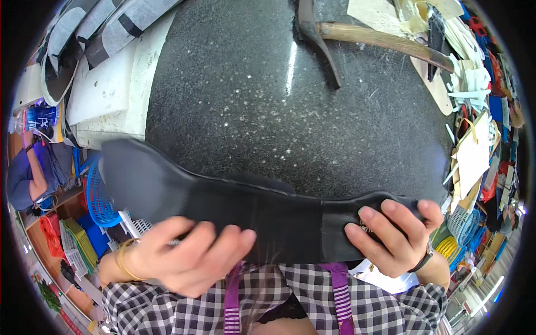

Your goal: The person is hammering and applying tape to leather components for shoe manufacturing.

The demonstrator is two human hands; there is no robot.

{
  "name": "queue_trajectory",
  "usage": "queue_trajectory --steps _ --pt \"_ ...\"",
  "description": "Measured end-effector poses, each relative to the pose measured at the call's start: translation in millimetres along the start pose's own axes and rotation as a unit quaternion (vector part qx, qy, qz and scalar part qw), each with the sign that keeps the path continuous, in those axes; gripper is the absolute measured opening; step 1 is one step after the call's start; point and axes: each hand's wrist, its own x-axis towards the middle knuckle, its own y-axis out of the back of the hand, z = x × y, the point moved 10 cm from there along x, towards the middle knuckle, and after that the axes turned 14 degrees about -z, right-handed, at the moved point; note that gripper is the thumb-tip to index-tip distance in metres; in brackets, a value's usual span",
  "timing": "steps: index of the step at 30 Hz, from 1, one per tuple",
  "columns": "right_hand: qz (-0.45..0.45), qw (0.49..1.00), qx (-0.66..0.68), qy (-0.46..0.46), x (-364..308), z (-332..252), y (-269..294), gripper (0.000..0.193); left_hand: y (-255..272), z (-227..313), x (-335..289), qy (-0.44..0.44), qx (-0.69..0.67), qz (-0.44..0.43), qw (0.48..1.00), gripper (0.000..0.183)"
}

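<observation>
A long black leather-like piece (pixel 262 218) with a curved, seamed upper edge stretches across in front of me, above the near side of the dark worktop. Its wide rounded end is on the left and slightly blurred. My left hand (pixel 187 251), a little smeared by motion, is closed over its lower edge, with fingers on the front face. My right hand (pixel 399 234) grips the narrower right end, fingers curled over the front. What lies behind the piece, including both thumbs, is mostly hidden.
A hammer with a wooden handle (pixel 379 40) lies at the far side of the dark speckled worktop (pixel 240 111). Curved grey and black pieces (pixel 111 39) and white boards (pixel 103 92) are at the far left. Pale scraps (pixel 472 162) crowd the right edge. A person (pixel 36 170) sits left, beyond a blue basket (pixel 100 195).
</observation>
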Motion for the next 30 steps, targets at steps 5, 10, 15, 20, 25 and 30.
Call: queue_trajectory --steps 5,10,15,20,25,30 --pt "-0.111 0.993 0.003 -0.046 24.9 4.2 -60.7 0.035 -31.3 -50.6 42.0 0.091 -0.1 -0.048 0.99 0.045" --pt "-0.112 0.993 0.03 -0.023 22.5 0.6 -56.7 0.034 -57.1 -16.4 96.7 0.048 -0.324 0.049 0.943 0.057" --pt "-0.025 0.946 0.312 -0.081 -0.9 48.5 -57.0 0.041 -67.0 -17.4 104.9 0.103 -0.321 0.048 0.94 0.06" --pt "0.053 0.922 0.37 -0.099 1.6 71.6 -54.1 0.043 -64.3 -22.1 111.9 0.17 -0.323 0.064 0.929 0.056" --pt "0.044 0.936 0.34 -0.084 20.9 69.0 -58.3 0.039 -73.8 -16.2 107.0 0.16 -0.238 0.076 0.955 0.034" --pt "0.047 0.925 0.356 -0.127 22.8 79.7 -68.1 0.039 -72.6 -37.3 90.8 0.136 -0.397 0.165 0.893 0.022"
